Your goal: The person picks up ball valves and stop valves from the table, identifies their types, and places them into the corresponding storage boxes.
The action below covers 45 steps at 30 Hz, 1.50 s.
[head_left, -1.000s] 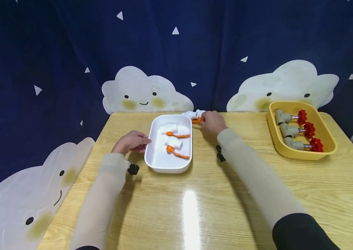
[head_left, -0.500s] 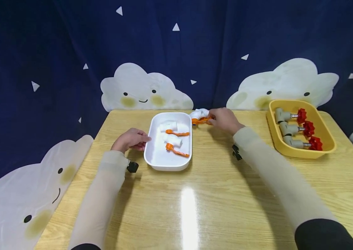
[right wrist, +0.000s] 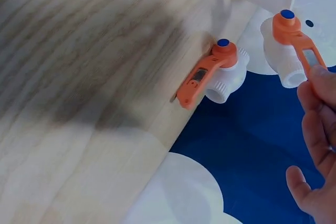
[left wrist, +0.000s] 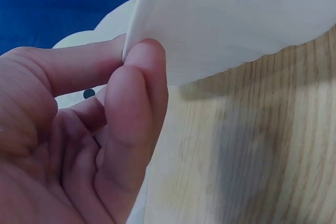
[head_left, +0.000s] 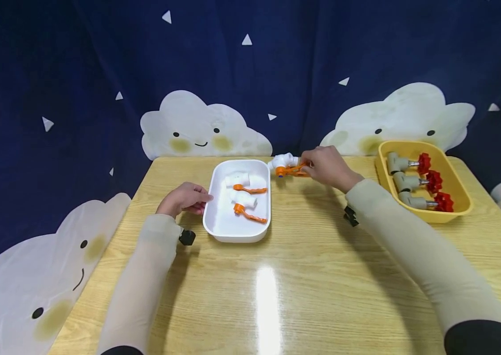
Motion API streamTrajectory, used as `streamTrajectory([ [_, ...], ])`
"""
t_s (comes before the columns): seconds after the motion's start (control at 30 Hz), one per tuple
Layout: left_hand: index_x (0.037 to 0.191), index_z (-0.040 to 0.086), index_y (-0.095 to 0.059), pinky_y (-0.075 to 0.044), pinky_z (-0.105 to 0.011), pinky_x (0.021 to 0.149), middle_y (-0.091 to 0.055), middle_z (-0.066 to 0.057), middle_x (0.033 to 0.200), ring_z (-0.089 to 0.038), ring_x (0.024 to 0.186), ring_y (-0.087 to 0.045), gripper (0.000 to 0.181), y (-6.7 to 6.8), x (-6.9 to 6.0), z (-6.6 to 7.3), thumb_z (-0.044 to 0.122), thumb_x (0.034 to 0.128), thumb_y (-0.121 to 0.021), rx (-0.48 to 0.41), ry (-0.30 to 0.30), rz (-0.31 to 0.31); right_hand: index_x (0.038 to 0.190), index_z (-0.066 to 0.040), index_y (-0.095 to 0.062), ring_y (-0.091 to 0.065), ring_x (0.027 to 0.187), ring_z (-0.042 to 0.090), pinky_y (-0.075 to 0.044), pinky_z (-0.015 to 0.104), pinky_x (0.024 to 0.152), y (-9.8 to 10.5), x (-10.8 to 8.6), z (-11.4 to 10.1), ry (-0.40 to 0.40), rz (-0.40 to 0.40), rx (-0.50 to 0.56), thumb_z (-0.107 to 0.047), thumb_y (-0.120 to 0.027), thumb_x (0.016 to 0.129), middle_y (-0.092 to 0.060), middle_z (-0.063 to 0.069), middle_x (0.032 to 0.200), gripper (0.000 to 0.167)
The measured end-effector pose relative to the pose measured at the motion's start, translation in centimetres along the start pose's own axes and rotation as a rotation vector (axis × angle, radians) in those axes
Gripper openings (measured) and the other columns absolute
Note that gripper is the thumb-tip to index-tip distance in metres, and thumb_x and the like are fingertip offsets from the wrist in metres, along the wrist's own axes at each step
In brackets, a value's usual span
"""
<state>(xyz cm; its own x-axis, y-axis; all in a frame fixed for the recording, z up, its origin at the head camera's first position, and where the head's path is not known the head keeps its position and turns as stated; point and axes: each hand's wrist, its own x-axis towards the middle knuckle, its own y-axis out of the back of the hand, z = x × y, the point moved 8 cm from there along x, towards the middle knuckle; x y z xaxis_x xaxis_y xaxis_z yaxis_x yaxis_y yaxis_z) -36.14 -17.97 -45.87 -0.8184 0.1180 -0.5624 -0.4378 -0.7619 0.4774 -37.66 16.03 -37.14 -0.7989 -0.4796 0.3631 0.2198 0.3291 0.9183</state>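
Observation:
My left hand (head_left: 185,198) pinches the left wall of a white plastic tray (head_left: 223,224) between thumb and fingers, as the left wrist view also shows. Inside the tray lie two white ball valves with orange lever handles, an upper one (head_left: 239,179) and a lower one (head_left: 246,199). Just past the tray's far right corner, my right hand (head_left: 327,167) pinches the handle end of another ball valve (right wrist: 281,56). Beside that valve, a similar ball valve (right wrist: 224,56) sits at the table's far edge, apart from my fingers. In the head view these two overlap.
To the right stands a yellow tray (head_left: 463,207) holding grey valves (head_left: 412,202) with red handwheels (head_left: 434,181). The wooden table (head_left: 339,276) ends at a dark blue curtain (head_left: 215,54) printed with clouds.
My right hand has moved right, away from the white tray, and more of the orange handles shows. The valves at the far edge appear shifted slightly right. My left hand stays on the tray.

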Motion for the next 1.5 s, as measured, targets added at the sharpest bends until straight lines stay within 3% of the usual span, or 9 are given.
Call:
streamTrajectory([
  [0.27, 0.102, 0.001, -0.059, -0.052, -0.018, 0.057, -0.059, 0.003, 0.068, -0.005, 0.057, -0.058, 0.016, -0.4, 0.1, 0.2, 0.016, 0.098, -0.06, -0.046, -0.036, -0.026, 0.086, -0.011, -0.072, -0.058, 0.067, 0.022, -0.044, 0.039, 0.064, 0.7, -1.8, 0.5, -0.036, 0.006, -0.012, -0.015, -0.077, 0.084, -0.07, 0.005, 0.075, 0.006],
  [0.53, 0.103, 0.002, -0.059, -0.051, -0.017, 0.058, -0.059, 0.002, 0.071, -0.005, 0.058, -0.056, 0.017, 0.0, -0.1, 0.1, 0.018, 0.0982, -0.061, -0.01, -0.01, -0.019, 0.087, -0.01, -0.073, -0.057, 0.069, 0.022, -0.045, 0.039, 0.064, 2.3, -2.6, 0.0, -0.031, 0.041, 0.013, -0.014, -0.078, 0.084, -0.07, 0.006, 0.076, 0.007],
  [1.03, 0.103, 0.003, -0.06, -0.052, -0.017, 0.059, -0.059, 0.002, 0.071, -0.006, 0.059, -0.057, 0.018, 0.1, 0.1, -0.2, 0.02, 0.0981, -0.061, -0.007, 0.001, -0.008, 0.086, -0.01, -0.075, -0.057, 0.068, 0.022, -0.044, 0.04, 0.064, 4.0, -3.2, -6.2, 0.168, 0.103, 0.022, -0.01, -0.082, 0.078, -0.075, 0.002, 0.083, 0.01],
  [1.5, 0.103, 0.002, -0.06, -0.052, -0.018, 0.058, -0.06, 0.001, 0.071, -0.006, 0.058, -0.057, 0.019, 0.1, 0.1, 0.0, 0.02, 0.0978, -0.062, 0.004, 0.014, -0.021, 0.081, -0.016, -0.072, -0.061, 0.077, 0.019, -0.046, 0.043, 0.072, 3.0, -3.1, -11.6, 0.292, 0.046, 0.054, -0.014, -0.084, 0.077, -0.07, -0.005, 0.077, 0.013],
])
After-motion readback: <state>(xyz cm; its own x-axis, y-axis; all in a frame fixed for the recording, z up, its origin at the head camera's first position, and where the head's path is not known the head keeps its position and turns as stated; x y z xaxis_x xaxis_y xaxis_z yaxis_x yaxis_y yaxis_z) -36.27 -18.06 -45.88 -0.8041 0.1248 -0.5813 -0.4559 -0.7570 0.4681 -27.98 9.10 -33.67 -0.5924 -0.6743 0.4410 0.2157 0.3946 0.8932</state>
